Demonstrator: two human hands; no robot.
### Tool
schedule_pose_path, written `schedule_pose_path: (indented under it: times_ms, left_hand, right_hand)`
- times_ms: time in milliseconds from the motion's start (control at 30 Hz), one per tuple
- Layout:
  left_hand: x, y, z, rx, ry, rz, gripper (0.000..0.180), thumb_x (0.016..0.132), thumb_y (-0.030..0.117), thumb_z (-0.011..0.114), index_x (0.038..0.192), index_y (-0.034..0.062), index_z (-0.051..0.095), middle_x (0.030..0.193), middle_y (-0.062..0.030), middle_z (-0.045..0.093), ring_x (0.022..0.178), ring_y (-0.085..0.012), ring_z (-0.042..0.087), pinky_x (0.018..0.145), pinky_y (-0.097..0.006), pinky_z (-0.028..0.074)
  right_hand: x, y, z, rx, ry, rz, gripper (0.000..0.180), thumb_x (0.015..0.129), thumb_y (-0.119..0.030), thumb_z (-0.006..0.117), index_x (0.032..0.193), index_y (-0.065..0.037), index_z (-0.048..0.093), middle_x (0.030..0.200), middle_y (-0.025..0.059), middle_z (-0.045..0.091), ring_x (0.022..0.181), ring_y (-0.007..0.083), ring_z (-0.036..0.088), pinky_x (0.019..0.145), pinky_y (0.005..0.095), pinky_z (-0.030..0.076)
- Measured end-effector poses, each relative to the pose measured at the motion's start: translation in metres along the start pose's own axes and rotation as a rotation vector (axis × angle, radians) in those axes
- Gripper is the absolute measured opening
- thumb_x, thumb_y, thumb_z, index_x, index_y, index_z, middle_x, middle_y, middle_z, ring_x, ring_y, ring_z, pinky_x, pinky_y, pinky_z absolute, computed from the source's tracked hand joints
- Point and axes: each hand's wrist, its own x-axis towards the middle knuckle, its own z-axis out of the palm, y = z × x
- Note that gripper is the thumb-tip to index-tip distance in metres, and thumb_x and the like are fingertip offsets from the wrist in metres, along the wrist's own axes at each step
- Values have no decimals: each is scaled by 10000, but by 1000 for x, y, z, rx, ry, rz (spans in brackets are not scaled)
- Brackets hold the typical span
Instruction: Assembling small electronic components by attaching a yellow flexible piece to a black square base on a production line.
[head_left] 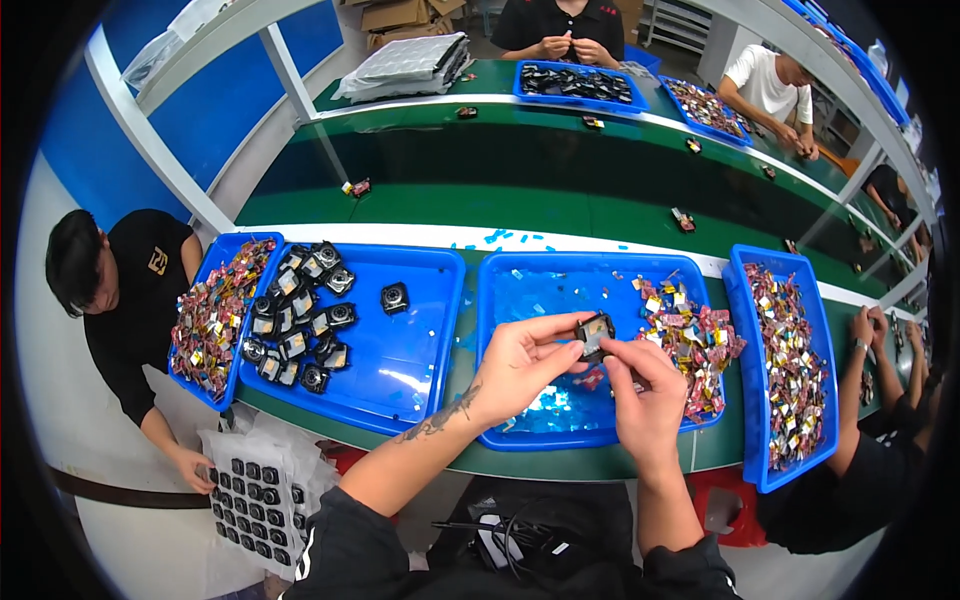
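Observation:
A small black camera housing (594,335) with a grey face is held up over the blue tray (497,290) in front of me. My left hand (528,362) pinches it between thumb and fingers from the left. From the right, my right hand (645,392) has its thumb and fingertips closed at the housing's lower edge. What lies under the fingertips is hidden. Below and right of the hands, the tray holds a heap of small reddish circuit boards (690,335) with silver and yellow parts. Bits of blue film (555,400) are scattered on its bottom.
Another blue tray (425,290) at left holds several black camera housings (300,310). Board-filled trays flank both sides: a left bin (222,310) and a right bin (790,370). Beyond runs a green conveyor (480,180) with scattered pieces. Co-workers sit left, right and across.

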Motion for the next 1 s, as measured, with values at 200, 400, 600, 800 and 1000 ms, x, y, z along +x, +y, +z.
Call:
schedule_pose_path:
  times_ms: [200,400,600,800,1000]
  left_hand:
    - [-1,-7,-1,163,-10,34,376,918,-21,569,1288,-69,524,1218,-157,612,1079,-194,615,924,-324,535]
    - [-2,-8,0,66,-26,-12,367,924,-19,567,1287,-60,533,1217,-148,614,1073,-182,616,929,-305,521]
    - [-3,-10,-1,73,-44,-18,375,931,-14,561,1304,-43,527,1204,-131,621,1072,-164,613,916,-277,518]
    - [-4,-12,-1,81,-35,-3,376,932,-5,568,1304,-45,526,1199,-140,621,1070,-168,614,920,-280,517]
    - [-6,-11,0,102,-54,1,377,933,-3,568,1304,-53,521,1201,-151,620,1074,-175,613,932,-287,515]
  right_hand:
    - [8,-14,-3,-27,-53,12,226,816,47,663,1028,-20,701,837,89,651,660,127,598,568,243,457]
    - [9,-12,3,-19,37,4,117,786,50,685,892,2,677,782,96,664,621,159,615,569,271,475]
    - [13,-12,3,-71,14,-117,99,771,39,688,858,-6,675,783,107,666,621,213,623,579,309,483]
    - [12,-13,2,-127,-15,-79,94,761,0,700,844,-42,685,759,68,655,604,204,588,630,335,433]
    - [14,-13,1,-167,-5,-93,98,741,-27,724,793,-51,645,708,56,613,624,212,544,632,348,408]
